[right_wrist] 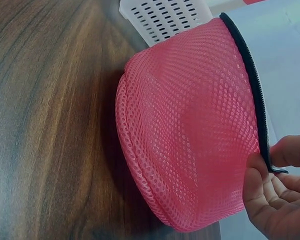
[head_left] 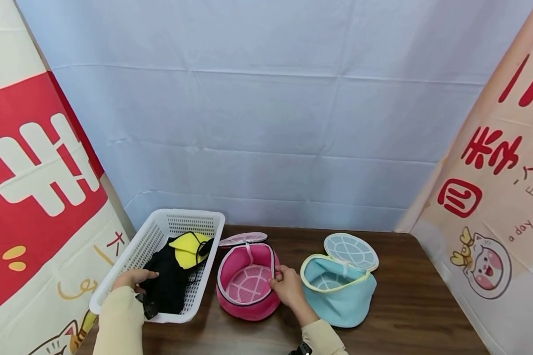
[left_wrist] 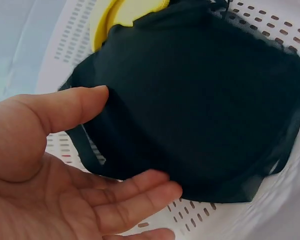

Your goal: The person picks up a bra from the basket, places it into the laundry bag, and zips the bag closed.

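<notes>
Inside the white basket lies a black cloth garment (left_wrist: 200, 105), its exact kind unclear. My left hand (head_left: 135, 279) is at its near left edge; in the left wrist view the thumb and fingers are spread apart against the cloth. A pink mesh laundry bag (right_wrist: 190, 125) stands on the table, unzipped, its round lid folded back behind. My right hand (head_left: 289, 287) pinches the black zipper edge (right_wrist: 255, 85) at the right side of its mouth between thumb and fingers.
The white perforated basket (head_left: 217, 231) also holds a yellow cloth item (head_left: 187, 249) with black trim and cords. Right of the pink bag stands a light blue mesh bag (head_left: 344, 303), lid folded back. Beneath is a brown wooden table (head_left: 408, 296); a pale curtain (head_left: 266, 113) hangs behind.
</notes>
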{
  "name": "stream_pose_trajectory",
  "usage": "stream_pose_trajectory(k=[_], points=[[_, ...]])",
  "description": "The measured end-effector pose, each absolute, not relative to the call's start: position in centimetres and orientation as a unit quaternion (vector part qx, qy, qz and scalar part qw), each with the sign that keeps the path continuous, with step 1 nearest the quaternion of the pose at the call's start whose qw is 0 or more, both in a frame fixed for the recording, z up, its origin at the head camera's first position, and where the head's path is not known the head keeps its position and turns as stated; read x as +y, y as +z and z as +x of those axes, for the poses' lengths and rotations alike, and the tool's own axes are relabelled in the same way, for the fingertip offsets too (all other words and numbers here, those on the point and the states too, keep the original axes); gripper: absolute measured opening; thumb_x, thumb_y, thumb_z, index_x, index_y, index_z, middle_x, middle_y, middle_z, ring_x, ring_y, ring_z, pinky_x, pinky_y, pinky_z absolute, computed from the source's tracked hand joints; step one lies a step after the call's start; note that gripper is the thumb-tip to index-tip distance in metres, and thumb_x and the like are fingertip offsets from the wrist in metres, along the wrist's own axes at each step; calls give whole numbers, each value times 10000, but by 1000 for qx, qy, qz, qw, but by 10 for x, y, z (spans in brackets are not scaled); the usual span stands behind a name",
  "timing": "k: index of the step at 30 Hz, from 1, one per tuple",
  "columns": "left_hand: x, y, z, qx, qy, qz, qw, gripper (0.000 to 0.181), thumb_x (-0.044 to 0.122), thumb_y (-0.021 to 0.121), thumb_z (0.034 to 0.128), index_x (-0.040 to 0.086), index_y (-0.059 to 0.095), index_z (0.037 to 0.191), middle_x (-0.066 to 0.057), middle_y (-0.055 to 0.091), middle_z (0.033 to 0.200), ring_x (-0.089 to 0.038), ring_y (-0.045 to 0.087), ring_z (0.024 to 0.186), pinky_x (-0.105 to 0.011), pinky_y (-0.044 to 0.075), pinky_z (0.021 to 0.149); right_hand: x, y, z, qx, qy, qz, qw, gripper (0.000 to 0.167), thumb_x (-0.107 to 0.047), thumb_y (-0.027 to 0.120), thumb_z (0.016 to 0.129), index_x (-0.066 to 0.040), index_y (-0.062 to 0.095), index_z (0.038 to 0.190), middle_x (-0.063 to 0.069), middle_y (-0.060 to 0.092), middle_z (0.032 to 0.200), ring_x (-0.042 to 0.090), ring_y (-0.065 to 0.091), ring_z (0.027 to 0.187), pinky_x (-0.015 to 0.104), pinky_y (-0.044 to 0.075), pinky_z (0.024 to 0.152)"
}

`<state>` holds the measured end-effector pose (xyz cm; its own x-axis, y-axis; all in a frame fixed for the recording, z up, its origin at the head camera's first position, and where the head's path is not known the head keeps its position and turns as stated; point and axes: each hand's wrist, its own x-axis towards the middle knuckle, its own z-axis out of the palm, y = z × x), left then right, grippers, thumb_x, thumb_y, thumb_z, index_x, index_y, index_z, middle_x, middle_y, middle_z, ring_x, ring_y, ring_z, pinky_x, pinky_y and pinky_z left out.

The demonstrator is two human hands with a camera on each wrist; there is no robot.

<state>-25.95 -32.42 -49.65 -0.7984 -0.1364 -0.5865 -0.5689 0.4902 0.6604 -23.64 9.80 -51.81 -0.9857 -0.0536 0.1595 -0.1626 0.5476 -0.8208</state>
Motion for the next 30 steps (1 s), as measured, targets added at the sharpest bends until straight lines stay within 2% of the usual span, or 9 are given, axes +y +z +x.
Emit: stream_pose_trajectory(k=[8,15,19,27,30], points=[[-323,-494,-261,824,463,-222,242,800,329,611,874,-225,200,1280,-393,248,1267,-403,547,965,-478,442,832,98,-522,-236,-878,471,64,57,241,-24,696,750,62,637,968,4,572,662,120,509,618,289,448,563],[-325,-497,-264,841,437,-195,254,909,397,652,834,-269,199,1256,-451,230,1277,-562,317,1145,-538,367,916,98,-523,-236,-873,481,65,50,253,-17,685,755,77,625,981,16,581,674,114,511,611,285,450,545],[-324,-498,-267,836,436,-187,278,938,421,626,846,-278,166,1269,-494,187,1275,-601,263,1162,-553,339,938,99,-522,-236,-874,479,64,49,248,-12,681,760,77,625,984,15,575,672,116,506,609,285,446,540],[-321,-506,-267,818,479,-161,276,900,342,592,886,-285,89,1290,-467,71,1341,-585,119,1239,-573,201,1011,100,-522,-235,-876,477,61,48,241,-19,683,752,70,627,969,10,567,664,118,504,610,285,445,545],[-319,-506,-265,814,488,-160,272,899,341,588,890,-285,80,1288,-454,82,1348,-561,123,1255,-564,199,1017,101,-524,-237,-873,481,63,47,237,-19,682,753,71,624,964,12,575,668,117,513,614,285,451,548]])
